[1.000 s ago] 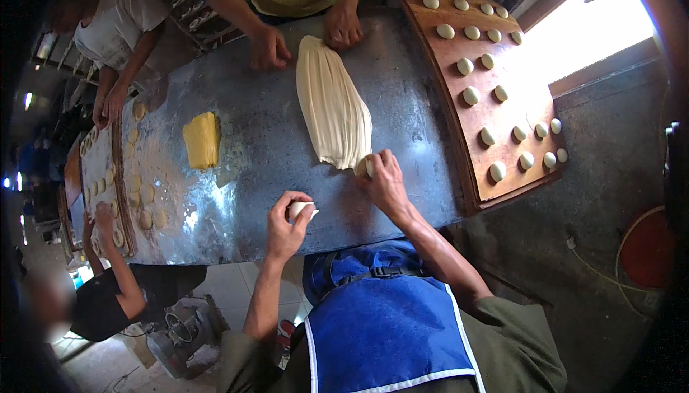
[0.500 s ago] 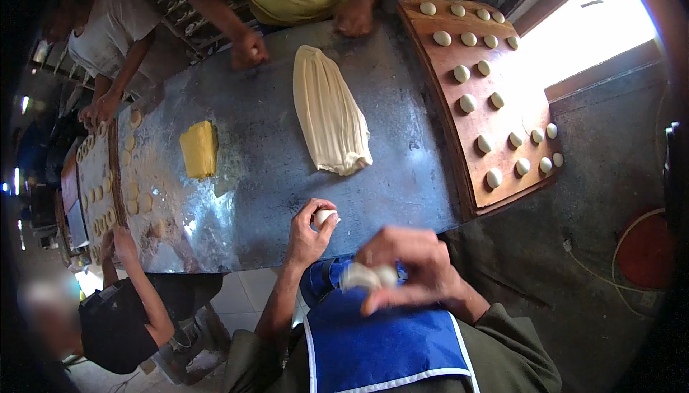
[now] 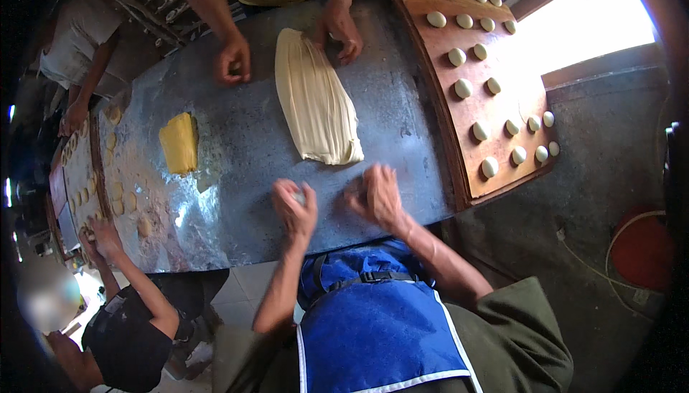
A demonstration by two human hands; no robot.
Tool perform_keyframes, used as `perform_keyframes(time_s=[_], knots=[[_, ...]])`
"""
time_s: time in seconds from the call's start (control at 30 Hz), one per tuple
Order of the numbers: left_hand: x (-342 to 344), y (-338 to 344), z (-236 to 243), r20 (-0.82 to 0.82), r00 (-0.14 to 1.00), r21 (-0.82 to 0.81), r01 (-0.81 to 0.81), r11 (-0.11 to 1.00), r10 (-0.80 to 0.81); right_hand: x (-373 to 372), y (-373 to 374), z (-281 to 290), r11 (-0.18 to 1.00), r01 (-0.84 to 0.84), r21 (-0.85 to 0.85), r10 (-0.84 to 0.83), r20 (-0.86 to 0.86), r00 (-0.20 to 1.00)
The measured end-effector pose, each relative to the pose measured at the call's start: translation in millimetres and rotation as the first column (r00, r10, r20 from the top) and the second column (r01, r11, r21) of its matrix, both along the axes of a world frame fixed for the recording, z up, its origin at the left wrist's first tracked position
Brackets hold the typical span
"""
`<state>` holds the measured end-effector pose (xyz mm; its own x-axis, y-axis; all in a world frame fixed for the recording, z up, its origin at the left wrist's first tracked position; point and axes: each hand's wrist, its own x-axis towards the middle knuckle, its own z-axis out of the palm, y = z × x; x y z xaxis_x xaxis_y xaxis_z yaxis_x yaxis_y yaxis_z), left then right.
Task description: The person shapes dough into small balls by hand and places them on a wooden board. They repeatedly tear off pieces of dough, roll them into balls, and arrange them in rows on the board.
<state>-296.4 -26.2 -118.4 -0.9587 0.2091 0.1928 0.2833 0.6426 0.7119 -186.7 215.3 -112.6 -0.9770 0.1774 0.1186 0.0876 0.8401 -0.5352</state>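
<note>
My left hand (image 3: 294, 210) is at the near edge of the metal table, its fingers curled round a small pale dough ball (image 3: 298, 197) that shows only in part. My right hand (image 3: 379, 198) is cupped palm-down on the tabletop to its right, somewhat blurred; whatever lies under its fingers is hidden. Just beyond both hands stretches a long, folded slab of pale dough (image 3: 316, 99), its near end a short way from my right fingertips.
A wooden board (image 3: 459, 109) with rows of dough balls lies at the right. A yellow block (image 3: 179, 143) sits left of the slab. Across the table a co-worker's hands (image 3: 233, 61) are at work. Other people handle dough rounds on a tray (image 3: 79, 170) at far left.
My right hand has moved from above my apron, where it held pale dough, forward onto the table. My left hand has shifted slightly forward. The co-worker's right-side hand has come beside the slab.
</note>
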Motion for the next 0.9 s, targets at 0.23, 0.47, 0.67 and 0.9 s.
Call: perform_keyframes(time_s=[0.23,0.47,0.67,0.9], knots=[[-8,-14,-6,-0.065,0.988,-0.046,0.135,0.990,-0.138,1,43,-9,0.971,-0.128,0.202,0.108,0.106,0.988],[2,-20,-17,-0.176,0.928,-0.083,0.319,0.944,-0.329,8,38,-52,0.897,-0.421,-0.132,0.408,-0.114,0.906],[-8,-26,-19,0.056,0.995,0.027,0.085,0.996,-0.087,-20,26,-26,0.999,-0.019,0.033,0.026,-0.213,0.977],[-6,-35,-24,-0.133,0.973,-0.113,0.175,0.978,-0.190,-17,40,-28,0.981,-0.027,0.193,0.025,0.015,1.000]])
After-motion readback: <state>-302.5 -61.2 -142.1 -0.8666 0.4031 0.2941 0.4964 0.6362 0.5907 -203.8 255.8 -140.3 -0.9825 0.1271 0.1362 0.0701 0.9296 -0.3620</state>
